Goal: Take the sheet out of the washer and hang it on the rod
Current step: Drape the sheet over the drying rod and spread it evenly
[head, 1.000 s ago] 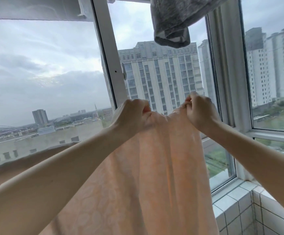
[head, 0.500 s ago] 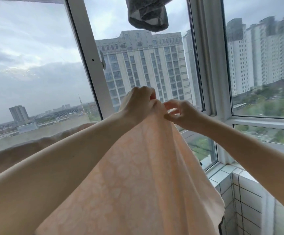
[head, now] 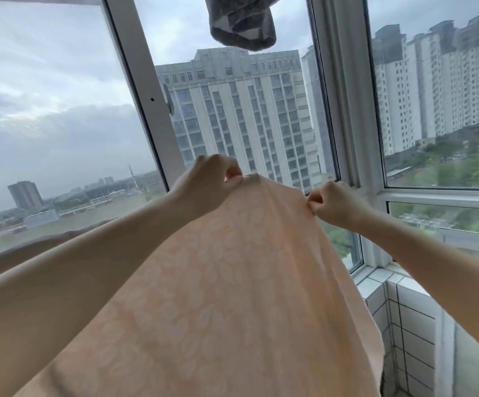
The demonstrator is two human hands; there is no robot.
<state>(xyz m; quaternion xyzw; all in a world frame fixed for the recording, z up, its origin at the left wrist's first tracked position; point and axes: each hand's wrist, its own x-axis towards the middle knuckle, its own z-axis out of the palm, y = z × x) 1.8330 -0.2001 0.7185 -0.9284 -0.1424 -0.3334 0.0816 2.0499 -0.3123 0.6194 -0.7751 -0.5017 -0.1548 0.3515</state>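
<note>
Pinches the top edge of the sheet [head: 232,282], peach in colour, with the left hand [head: 206,181] and, a little apart on the same edge, with the right hand [head: 335,202], both with fingers curled on the fabric. Holds it raised before the window frame [head: 146,96], with the rest falling down beside the tiled ledge [head: 404,310]. Looks already out of the washer, so first part done. Not yet hung: shows no rod, only a grey cloth [head: 242,24] hanging overhead. Left to do: lifting and draping over the rod.
</note>
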